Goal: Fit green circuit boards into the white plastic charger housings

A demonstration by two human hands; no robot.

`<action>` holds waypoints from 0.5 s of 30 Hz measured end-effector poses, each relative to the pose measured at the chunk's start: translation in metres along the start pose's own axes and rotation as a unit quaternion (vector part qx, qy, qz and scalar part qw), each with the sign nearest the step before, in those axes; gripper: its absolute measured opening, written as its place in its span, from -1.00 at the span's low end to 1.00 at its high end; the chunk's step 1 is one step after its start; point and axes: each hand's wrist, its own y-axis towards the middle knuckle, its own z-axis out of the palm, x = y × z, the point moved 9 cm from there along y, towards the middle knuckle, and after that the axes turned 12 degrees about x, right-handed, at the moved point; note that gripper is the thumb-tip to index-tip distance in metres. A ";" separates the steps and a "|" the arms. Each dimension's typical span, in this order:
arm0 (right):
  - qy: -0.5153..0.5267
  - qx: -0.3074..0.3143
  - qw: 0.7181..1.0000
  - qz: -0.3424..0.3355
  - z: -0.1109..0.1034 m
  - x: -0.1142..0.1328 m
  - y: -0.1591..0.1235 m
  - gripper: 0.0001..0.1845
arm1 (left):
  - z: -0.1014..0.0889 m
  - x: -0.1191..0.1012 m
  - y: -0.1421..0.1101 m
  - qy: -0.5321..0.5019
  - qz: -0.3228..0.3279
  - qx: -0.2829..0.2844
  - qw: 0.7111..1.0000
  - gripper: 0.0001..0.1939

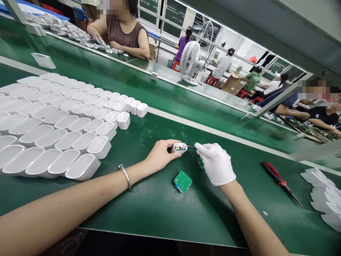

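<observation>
My bare left hand (159, 155) grips a small white oval plastic housing (181, 151) between thumb and fingers, its opening towards me. Electronic parts show inside the opening. In a white glove, my right hand (215, 164) is closed on a thin dark tool (191, 147), whose tip reaches the housing's right rim; its exact kind is unclear. On the table below the housing lies a green circuit board (183, 181) with a blue part at its edge. A second green circuit board (200, 163) is partly hidden behind the gloved hand.
Rows of white oval housings (85, 141) stand at left. Red-and-black long-nose pliers (277, 177) and stacked white pieces (323, 195) lie at right. Across the green table (149, 209) are a fan (189, 60) and a co-worker (125, 32) handling small parts.
</observation>
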 end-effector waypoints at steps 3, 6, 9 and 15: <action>-0.030 0.013 0.999 0.014 -0.002 0.005 0.000 -0.63 | 0.000 -0.001 0.000 0.017 -0.004 0.000 1.000 -0.67; -0.071 0.028 0.997 0.022 -0.002 0.013 0.003 -0.62 | -0.002 -0.004 0.000 0.043 -0.007 -0.005 0.999 -0.66; -0.093 0.028 0.995 0.004 -0.001 0.025 0.006 -0.62 | -0.002 -0.005 0.001 0.047 -0.007 0.005 0.999 -0.65; -0.099 0.009 0.993 -0.059 -0.006 0.037 0.009 -0.62 | -0.002 -0.006 0.003 0.062 -0.005 0.020 0.998 -0.66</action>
